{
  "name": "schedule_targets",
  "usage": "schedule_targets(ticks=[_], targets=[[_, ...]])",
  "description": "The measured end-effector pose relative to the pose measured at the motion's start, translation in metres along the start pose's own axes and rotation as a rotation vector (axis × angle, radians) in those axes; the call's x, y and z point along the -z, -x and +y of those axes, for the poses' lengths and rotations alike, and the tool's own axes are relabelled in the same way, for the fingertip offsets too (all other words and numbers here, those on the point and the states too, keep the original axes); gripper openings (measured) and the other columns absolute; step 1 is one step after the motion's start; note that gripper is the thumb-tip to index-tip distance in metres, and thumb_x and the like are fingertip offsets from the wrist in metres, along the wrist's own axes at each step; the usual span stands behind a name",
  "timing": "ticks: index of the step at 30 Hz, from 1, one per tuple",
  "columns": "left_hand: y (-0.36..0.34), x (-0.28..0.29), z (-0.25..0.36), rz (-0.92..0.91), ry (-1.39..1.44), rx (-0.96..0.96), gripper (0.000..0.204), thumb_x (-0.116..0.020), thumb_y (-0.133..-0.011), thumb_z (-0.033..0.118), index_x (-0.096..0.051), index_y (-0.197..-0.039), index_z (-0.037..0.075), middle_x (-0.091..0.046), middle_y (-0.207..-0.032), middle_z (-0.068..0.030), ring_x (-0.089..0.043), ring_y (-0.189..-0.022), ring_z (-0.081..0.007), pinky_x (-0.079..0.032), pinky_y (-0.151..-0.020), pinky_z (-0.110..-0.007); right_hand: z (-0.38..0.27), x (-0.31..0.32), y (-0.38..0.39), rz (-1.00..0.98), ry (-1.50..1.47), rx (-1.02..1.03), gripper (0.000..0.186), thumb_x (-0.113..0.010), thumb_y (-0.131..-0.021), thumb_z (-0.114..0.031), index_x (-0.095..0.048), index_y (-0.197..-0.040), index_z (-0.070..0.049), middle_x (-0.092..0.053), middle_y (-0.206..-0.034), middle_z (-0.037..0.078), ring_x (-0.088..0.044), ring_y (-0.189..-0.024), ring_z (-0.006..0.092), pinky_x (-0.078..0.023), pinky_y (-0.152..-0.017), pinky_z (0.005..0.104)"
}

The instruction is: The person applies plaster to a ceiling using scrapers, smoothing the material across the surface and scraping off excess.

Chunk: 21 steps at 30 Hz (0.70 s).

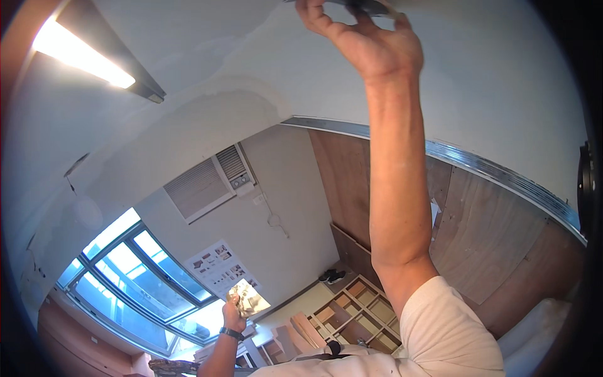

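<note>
My right arm reaches up, and the fingers of my right hand (380, 49) are wrapped round a dark, flat trowel-like tool (372, 7) held up at the ceiling (314, 63). The picture's upper edge cuts this tool off. Lower and to the left, my left hand (232, 315), with a dark band at the wrist, grips a shiny, roughly square metal plate (254, 301). Its face catches bright light, and what lies on it, if anything, is hard to make out. Darker grey, damp-looking patches (220, 119) spread over the pale ceiling between the lamp and my right arm.
A lit tube lamp (85, 53) hangs at upper left. Loose wires (72, 179) stick out of the ceiling. A metal track (483, 164) runs above wooden wall panels (483, 232). An air conditioner (207, 182), a window (135, 270) and a wooden grid frame (355, 314) stand beyond.
</note>
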<state>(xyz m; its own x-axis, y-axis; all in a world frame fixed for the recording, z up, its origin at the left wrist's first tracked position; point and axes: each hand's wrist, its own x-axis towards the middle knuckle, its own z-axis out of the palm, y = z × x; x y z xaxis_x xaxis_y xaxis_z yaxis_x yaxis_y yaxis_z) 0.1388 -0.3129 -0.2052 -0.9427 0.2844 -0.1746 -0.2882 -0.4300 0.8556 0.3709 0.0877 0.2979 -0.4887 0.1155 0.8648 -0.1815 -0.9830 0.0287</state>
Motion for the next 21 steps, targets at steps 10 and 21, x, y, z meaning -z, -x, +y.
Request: schedule_targets(ticks=[10,21], targets=[[0.016,-0.02,0.002,-0.064,0.055,0.062,0.036,-0.052,-0.108,0.019,-0.053,-0.137,-0.001,-0.069,-0.126,-0.0149,-0.073,-0.107,-0.03,-0.062,-0.094,-0.049,0.014,0.11,0.065,-0.082,0.19,-0.056,0.1,-0.059,-0.093,-0.07,-0.028,-0.158,0.0,-0.033,-0.154,0.035,-0.04,-0.133,0.0622,-0.042,-0.11,0.0671],[0.013,-0.009,0.0,-0.064,0.039,0.077,0.036,-0.051,-0.109,0.02,-0.053,-0.138,-0.002,-0.069,-0.127,-0.0146,-0.073,-0.108,-0.0289,-0.062,-0.095,-0.046,0.052,0.208,0.073,0.059,0.259,-0.082,0.097,-0.057,-0.095,-0.068,-0.025,-0.161,-0.004,-0.029,-0.16,0.034,-0.029,-0.141,0.0673,-0.028,-0.119,0.0723]])
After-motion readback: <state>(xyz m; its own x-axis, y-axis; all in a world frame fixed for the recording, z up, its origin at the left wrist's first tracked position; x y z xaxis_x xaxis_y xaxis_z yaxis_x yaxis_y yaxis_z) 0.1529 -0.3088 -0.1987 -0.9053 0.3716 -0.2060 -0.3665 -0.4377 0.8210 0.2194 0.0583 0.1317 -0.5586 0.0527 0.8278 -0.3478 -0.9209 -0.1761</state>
